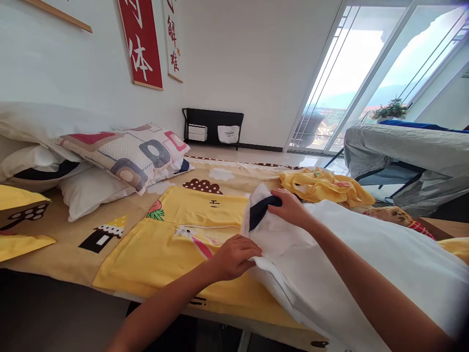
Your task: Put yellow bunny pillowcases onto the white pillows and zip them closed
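Observation:
A white pillow point(366, 264) with a dark blue corner patch lies across the near right of the bed. My left hand point(234, 256) pinches the white cover's near edge, fingers closed. My right hand point(291, 208) grips the same cover at the top beside the dark blue patch point(262, 208). Under them lies a flat yellow pillowcase point(176, 244) printed with a rabbit and a carrot. My right forearm rests over the white pillow.
Patterned pillow point(128, 151) and white pillows point(88, 190) are stacked at the left by the wall. A crumpled yellow cloth point(322, 186) lies at the far right of the bed. A grey covered stand point(406, 156) is by the glass doors. A black rack point(212, 127) sits at the wall.

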Motion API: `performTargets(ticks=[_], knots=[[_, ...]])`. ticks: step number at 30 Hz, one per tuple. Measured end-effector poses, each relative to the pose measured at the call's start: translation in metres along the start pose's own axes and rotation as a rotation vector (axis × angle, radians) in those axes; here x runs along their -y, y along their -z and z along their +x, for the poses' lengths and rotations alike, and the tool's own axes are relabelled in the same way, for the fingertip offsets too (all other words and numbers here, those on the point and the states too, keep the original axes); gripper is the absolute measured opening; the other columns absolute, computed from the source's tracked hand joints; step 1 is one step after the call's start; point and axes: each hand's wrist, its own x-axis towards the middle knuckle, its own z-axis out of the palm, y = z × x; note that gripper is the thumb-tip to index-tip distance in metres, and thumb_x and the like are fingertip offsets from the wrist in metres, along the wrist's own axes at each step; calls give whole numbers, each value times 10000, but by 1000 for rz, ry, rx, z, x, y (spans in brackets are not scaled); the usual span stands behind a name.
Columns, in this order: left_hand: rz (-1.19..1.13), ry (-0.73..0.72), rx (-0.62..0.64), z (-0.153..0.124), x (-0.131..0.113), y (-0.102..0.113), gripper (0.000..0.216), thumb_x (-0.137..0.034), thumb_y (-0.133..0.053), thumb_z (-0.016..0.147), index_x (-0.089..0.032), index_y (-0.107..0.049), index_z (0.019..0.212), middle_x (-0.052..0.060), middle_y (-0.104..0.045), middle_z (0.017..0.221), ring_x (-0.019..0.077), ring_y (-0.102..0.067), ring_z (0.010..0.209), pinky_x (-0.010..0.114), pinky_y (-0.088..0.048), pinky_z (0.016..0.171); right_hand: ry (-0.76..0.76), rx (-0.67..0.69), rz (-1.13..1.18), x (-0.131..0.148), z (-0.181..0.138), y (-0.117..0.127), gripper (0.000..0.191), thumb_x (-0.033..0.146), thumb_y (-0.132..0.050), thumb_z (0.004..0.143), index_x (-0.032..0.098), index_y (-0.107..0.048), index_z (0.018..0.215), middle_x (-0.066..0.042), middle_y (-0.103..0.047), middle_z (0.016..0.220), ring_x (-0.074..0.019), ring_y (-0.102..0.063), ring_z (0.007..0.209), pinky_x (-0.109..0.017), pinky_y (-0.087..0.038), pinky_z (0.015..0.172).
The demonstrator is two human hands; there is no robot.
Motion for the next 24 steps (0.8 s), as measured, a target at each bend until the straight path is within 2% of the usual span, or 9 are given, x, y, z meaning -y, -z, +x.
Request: performTargets(ticks=[2, 4, 7, 10, 11, 13, 16, 20, 24], knots=[[-13, -23, -103, 11, -3, -1, 309, -321, -428, 947, -205, -697, 1046, 133, -693, 1142, 250, -610, 1095, 398, -441, 966, 112, 34, 12, 5, -10, -6, 188, 273, -598, 667, 181, -627, 828, -48, -640, 831, -212, -555, 803, -305, -424, 722], [7, 19, -257, 21, -6, -3, 303, -337, -443, 953, -206, -714, 990, 147, -625, 1245, 261, -538, 1187, 428, -395, 1023, 202, 82, 59, 9, -22, -9, 161, 326, -597, 745, 189, -614, 828, -53, -619, 838, -213, -534, 826, -314, -424, 735], [87, 106, -466, 32, -9, -9, 310, -371, -477, 946, -206, -739, 939, 145, -421, 1468, 309, -365, 1352, 494, -278, 1106, 256, 128, 153, 10, -39, -14, 249, 399, -468, 907, 210, -590, 800, -52, -590, 830, -206, -511, 841, -325, -423, 756], [66, 177, -509, 40, -9, -14, 317, -382, -492, 943, -202, -748, 898, 104, -249, 1578, 335, -241, 1429, 510, -206, 1139, 258, 96, 203, 10, -51, -16, 338, 398, -397, 958, 213, -570, 733, -46, -560, 765, -195, -493, 784, -330, -417, 735], [28, 199, -496, 42, -9, -15, 321, -383, -492, 944, -197, -748, 887, 106, -264, 1572, 334, -265, 1420, 500, -221, 1135, 256, 84, 219, 10, -53, -17, 333, 398, -414, 954, 211, -582, 735, -46, -559, 757, -194, -494, 774, -334, -416, 730], [-68, 240, -475, 47, -7, -16, 322, -386, -488, 946, -198, -745, 900, 129, -424, 1471, 316, -397, 1340, 472, -286, 1105, 252, 78, 265, 11, -57, -18, 305, 397, -449, 944, 209, -638, 796, -52, -576, 775, -197, -511, 779, -345, -427, 741], [-232, 271, -495, 53, -5, -16, 329, -413, -484, 945, -201, -736, 958, 119, -635, 1144, 256, -566, 1105, 396, -400, 1012, 239, 73, 320, 12, -61, -19, 307, 424, -473, 933, 227, -702, 876, -59, -599, 808, -206, -542, 801, -360, -448, 764], [-426, 280, -575, 56, -5, -21, 352, -451, -508, 926, -180, -731, 921, 94, -653, 1014, 215, -593, 973, 313, -466, 897, 177, 30, 318, 8, -66, -21, 347, 481, -479, 919, 242, -727, 871, -70, -621, 864, -222, -569, 858, -385, -458, 816], [-489, 341, -674, 59, -4, -26, 299, -445, -584, 882, -188, -735, 859, 55, -649, 917, 187, -587, 889, 283, -471, 827, 180, 115, 271, 7, -75, -14, 455, 499, -328, 970, 240, -703, 979, -94, -647, 1079, -249, -578, 1044, -447, -401, 964]])
